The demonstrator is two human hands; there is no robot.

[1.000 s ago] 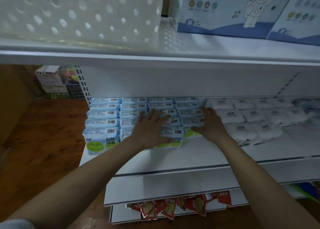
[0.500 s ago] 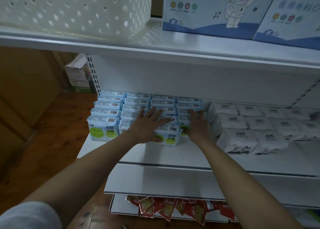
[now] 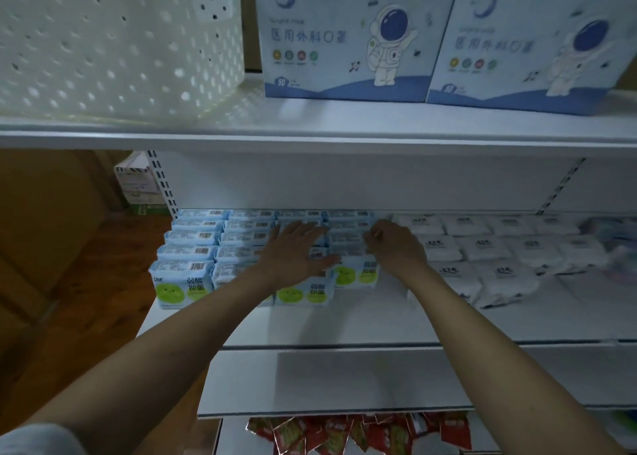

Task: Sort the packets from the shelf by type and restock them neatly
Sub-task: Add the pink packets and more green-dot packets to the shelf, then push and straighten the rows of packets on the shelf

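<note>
Light-blue packets with green circles stand in several tidy rows on the left part of the white middle shelf. White packets lie in rows to their right. My left hand lies flat with fingers spread on the tops of the third blue row. My right hand rests on the right side of the fourth blue row, between the blue and the white packets, its fingers bent over the packet tops. I cannot tell whether it grips one.
A white perforated basket and two blue-and-white astronaut boxes stand on the upper shelf. Red sachets fill the shelf below. A wooden floor and stacked boxes lie to the left of the rack.
Both hands have slid further back along the blue rows. The right hand has moved in against the fourth row and its fingers have curled. The camera has tilted upward.
</note>
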